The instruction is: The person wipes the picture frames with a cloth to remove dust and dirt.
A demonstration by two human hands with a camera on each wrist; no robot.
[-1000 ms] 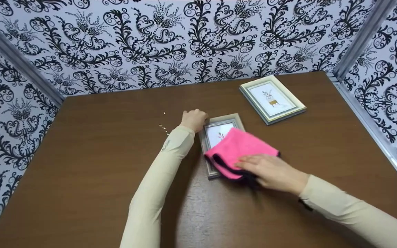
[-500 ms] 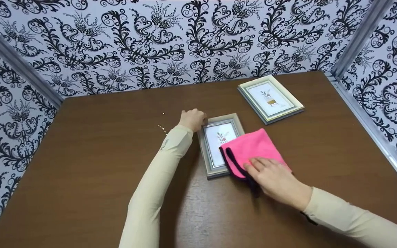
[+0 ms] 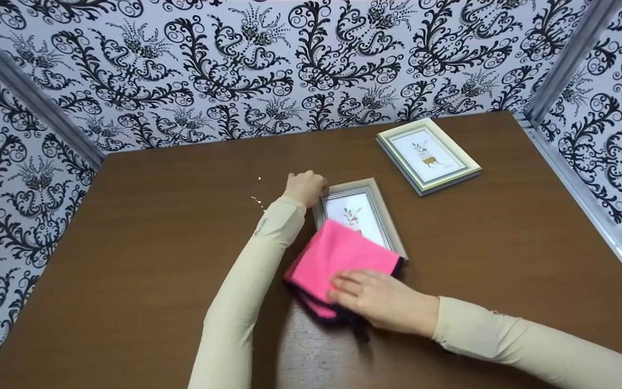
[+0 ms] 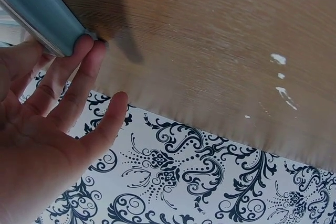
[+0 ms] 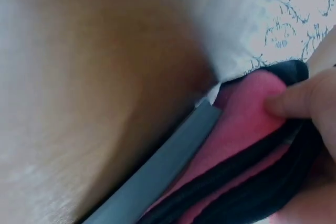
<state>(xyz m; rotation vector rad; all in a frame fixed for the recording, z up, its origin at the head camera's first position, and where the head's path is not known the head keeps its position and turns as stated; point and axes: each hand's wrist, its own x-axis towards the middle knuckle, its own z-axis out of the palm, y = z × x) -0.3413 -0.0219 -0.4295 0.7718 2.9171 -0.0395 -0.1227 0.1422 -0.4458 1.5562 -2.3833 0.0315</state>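
Note:
A picture frame with a plant print lies flat on the brown table. At its far left corner my left hand grips the edge; in the left wrist view, fingertips touch the frame's side. My right hand holds a folded pink cloth with dark edging over the frame's near part, hiding it. In the right wrist view the thumb presses into the cloth, beside the frame's grey side.
A second, cream picture frame lies at the back right of the table. Small white marks show on the tabletop left of my left hand. Patterned walls stand behind and at both sides.
The cloth in my right hand first slid right and towards me, uncovering more of the picture, then swept left across the frame's near end. My left hand has stayed at its corner.

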